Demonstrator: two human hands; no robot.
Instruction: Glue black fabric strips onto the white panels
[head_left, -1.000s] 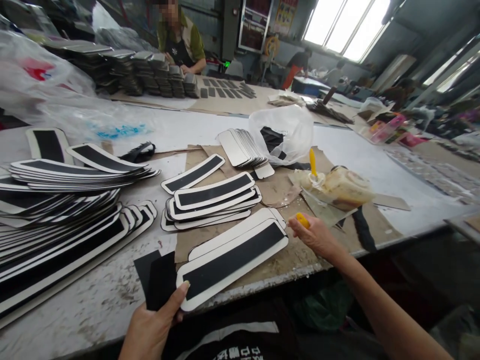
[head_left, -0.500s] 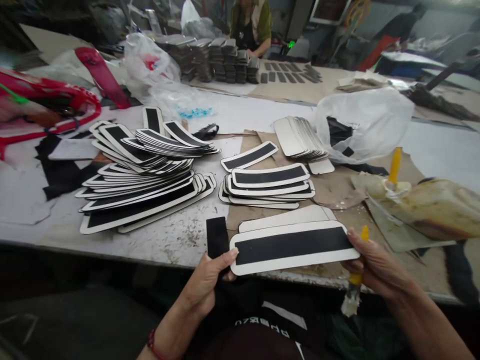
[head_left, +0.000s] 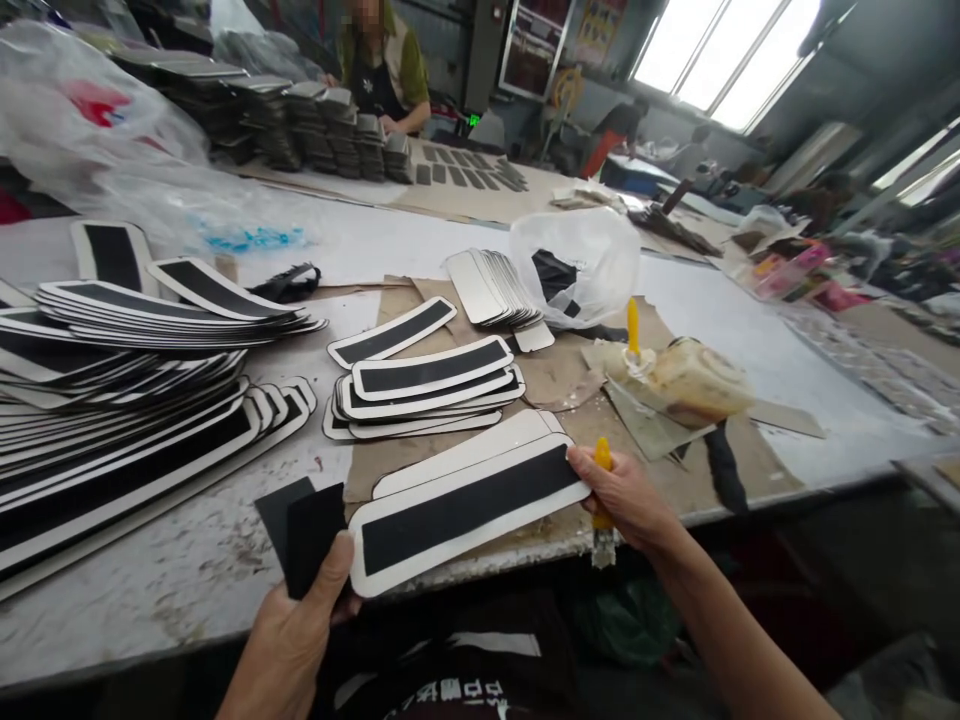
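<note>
Lengthwise, black-striped panel (head_left: 469, 512) spans from left fingers (head_left: 337, 570) to right fingers (head_left: 587, 468).

"What are you holding?"

"I'm holding a long white panel (head_left: 465, 520) with rounded corners, a black band running along its face. It's slanting from between eight and nine o'clock up to between two and three, facing me."

"And what's sitting at its three o'clock end?"

"There I'm gripping a yellow-handled brush (head_left: 602, 518) in my right hand (head_left: 626, 495), along with the panel's end. It's standing nearly upright, whitish bristles pointing to six o'clock."

"What's showing at nine?"

"Two flat black strips (head_left: 315, 530) are overlapping beside my left hand (head_left: 304, 620). One is disappearing behind my thumb; whether I'm gripping it, I'm not seeing."
</note>
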